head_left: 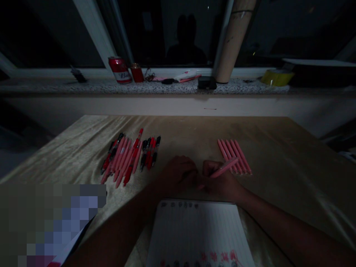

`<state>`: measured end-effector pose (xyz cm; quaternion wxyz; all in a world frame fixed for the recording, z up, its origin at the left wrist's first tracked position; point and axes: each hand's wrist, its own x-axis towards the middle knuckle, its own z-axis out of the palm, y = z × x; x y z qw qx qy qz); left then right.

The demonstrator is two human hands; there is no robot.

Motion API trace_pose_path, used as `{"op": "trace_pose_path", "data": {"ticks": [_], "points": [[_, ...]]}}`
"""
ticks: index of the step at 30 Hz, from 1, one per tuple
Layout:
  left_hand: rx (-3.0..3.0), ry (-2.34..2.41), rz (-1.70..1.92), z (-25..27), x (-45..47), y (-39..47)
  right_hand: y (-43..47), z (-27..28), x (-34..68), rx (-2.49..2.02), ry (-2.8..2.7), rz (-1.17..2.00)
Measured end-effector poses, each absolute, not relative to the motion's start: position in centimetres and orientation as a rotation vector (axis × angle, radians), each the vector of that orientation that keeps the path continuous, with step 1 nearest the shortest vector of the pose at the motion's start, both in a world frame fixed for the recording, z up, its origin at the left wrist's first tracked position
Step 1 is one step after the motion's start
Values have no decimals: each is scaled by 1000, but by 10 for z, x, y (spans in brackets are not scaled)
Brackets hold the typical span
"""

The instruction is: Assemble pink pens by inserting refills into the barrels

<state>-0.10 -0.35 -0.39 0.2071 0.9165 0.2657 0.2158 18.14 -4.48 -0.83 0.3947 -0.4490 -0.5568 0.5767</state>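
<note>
My right hand is closed around a pink pen, whose upper end slants up to the right. The pen's lower end points toward my left hand, which rests just beside it with the fingers curled in shadow; what they hold, if anything, is hidden. Just past my right hand lies a neat row of several pink pens, side by side. Below both hands is a spiral notebook with lined paper, dark marks along its top and red writing near its bottom.
Left of my hands lies a loose pile of pink, red and black pens, with a smaller red and black group beside it. Along the windowsill stand a red can, a cardboard tube and yellow tape.
</note>
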Motion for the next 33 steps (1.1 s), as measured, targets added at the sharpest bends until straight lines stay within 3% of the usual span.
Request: {"op": "trace_pose_path", "data": {"ticks": [8,33], "points": [[2554,738,627,-5,2,-5,-37,-9,181,-1046,-1112,1459],[2567,1129,691,-10,2,3,-38,-8,185,-733,-988,1608]]}}
